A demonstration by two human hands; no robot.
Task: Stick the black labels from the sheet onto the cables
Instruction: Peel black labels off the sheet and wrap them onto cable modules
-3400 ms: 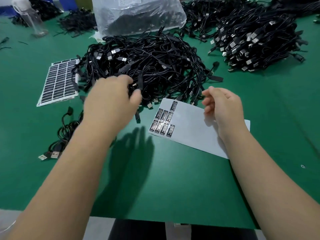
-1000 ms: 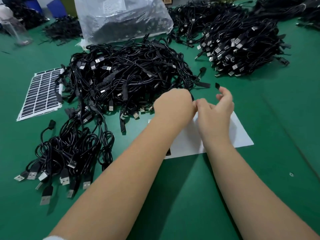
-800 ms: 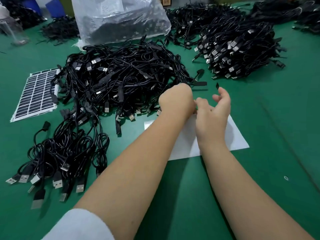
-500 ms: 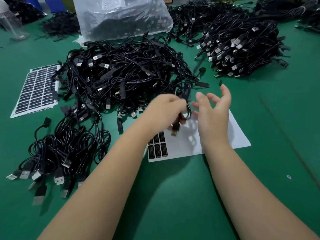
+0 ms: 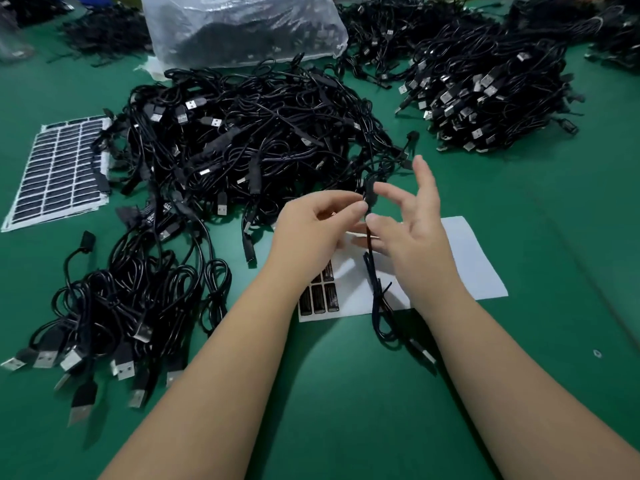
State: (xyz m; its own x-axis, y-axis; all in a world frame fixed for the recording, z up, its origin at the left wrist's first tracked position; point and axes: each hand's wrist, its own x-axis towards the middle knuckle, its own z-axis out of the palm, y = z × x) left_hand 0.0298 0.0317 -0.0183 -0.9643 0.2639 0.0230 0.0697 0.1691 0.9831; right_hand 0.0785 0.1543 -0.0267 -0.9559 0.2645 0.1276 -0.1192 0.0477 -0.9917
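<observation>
My left hand pinches a black cable near its top, and the bundled cable hangs down over the white label sheet. A few black labels remain at the sheet's left end, partly hidden by my left wrist. My right hand is beside the cable with fingers spread, the thumb tip close to it. A big tangled pile of black cables lies just beyond my hands.
A smaller heap of cables with USB plugs lies at the near left. A full label sheet sits at far left. Another cable pile is at back right, and a clear plastic bag at the back.
My left hand has drawn one bundled cable out of the pile toward me; it now hangs over the sheet. My right hand has opened its fingers beside it.
</observation>
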